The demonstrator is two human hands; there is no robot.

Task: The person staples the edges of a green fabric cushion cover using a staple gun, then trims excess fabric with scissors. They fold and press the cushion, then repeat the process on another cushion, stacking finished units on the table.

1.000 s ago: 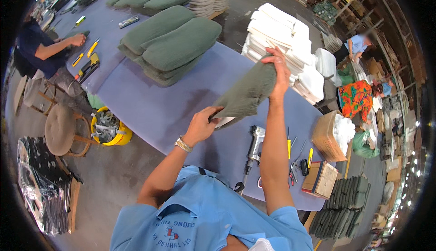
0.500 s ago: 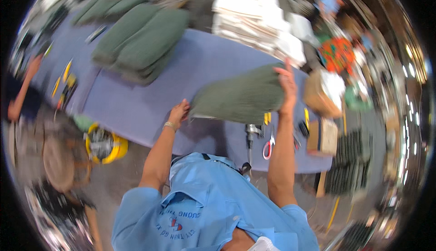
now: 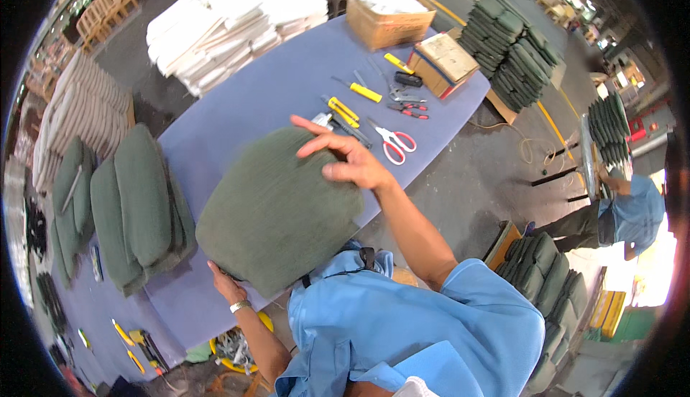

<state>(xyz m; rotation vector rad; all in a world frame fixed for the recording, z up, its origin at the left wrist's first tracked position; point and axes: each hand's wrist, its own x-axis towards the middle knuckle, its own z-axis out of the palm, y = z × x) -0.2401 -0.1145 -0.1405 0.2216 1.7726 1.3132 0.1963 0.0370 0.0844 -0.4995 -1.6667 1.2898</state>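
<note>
A dark green fabric cushion is in front of me at the table's near edge, its broad face up. My left hand is at its lower left edge, closed on the rim, with part of the fingers hidden by the cushion. Over the upper right part of the same cushion is my right hand, its fingers apart and slightly bent. Whether those fingertips press on the fabric is hard to tell. Beyond the right hand lie red-and-white scissors, yellow cutters and a metal air tool, partly covered.
Green cushions are stacked on the table at left. Along the far side stand a white pile, an open carton and a smaller box. A yellow-rimmed basket sits below the near edge. Another person works at far right.
My view has swung to the right. The cushion has turned from a slanted position to broad face up and come closer to me. My right hand has shifted from its side edge to above it.
</note>
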